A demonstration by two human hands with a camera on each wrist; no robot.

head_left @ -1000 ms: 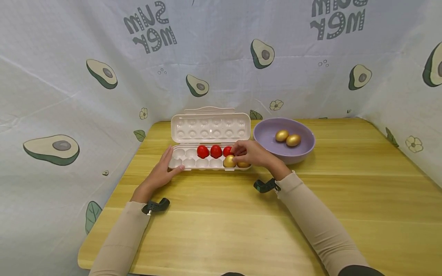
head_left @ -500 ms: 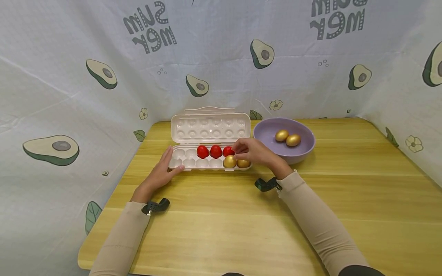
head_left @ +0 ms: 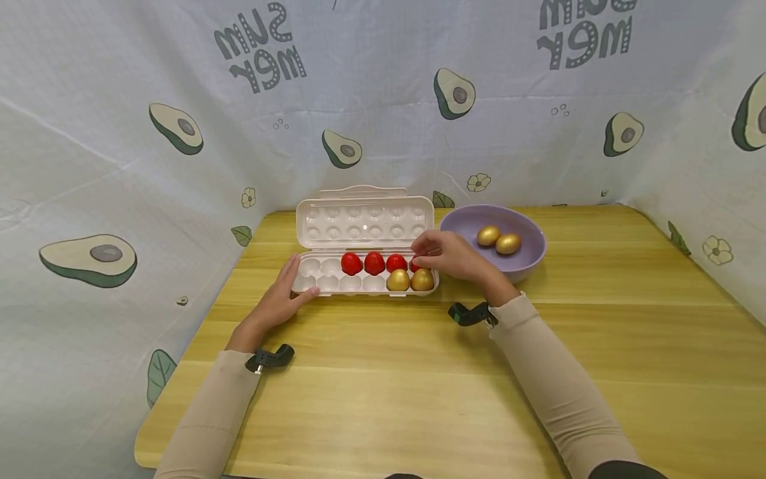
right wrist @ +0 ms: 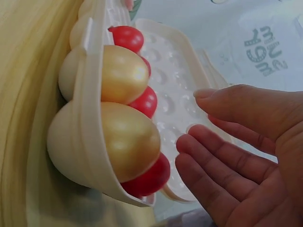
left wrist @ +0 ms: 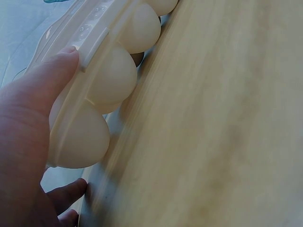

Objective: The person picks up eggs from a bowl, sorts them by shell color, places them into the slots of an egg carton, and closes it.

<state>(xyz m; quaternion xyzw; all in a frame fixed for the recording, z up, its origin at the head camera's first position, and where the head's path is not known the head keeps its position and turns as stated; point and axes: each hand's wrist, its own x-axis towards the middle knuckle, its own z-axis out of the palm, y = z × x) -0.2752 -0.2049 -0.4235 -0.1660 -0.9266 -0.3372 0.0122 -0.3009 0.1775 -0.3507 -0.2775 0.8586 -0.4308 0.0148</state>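
Note:
A white plastic egg carton (head_left: 350,285) lies with its lid folded back. My left hand (head_left: 278,301) grips its left end, thumb over the front rim as the left wrist view shows. Two golden eggs (head_left: 397,280) sit at the right of the front row. Several red egg-like pieces (head_left: 374,263) fill the back row behind and left of them; one has a small nub in the right wrist view. My right hand (head_left: 453,255) hovers at the carton's right end with bent, parted fingers, partly covering the rightmost red piece (right wrist: 158,176). A gap separates those fingers from it in the right wrist view.
A purple bowl (head_left: 457,246) with two more golden eggs (head_left: 508,243) stands right behind my right hand. The carton's raised lid (head_left: 364,223) leans at the back, near the patterned curtain (head_left: 395,86). Everything stands on a wooden table (head_left: 371,386).
My right hand has drawn off to the right from the left golden egg, uncovering the other golden egg and more of the red pieces. My left hand has stayed put.

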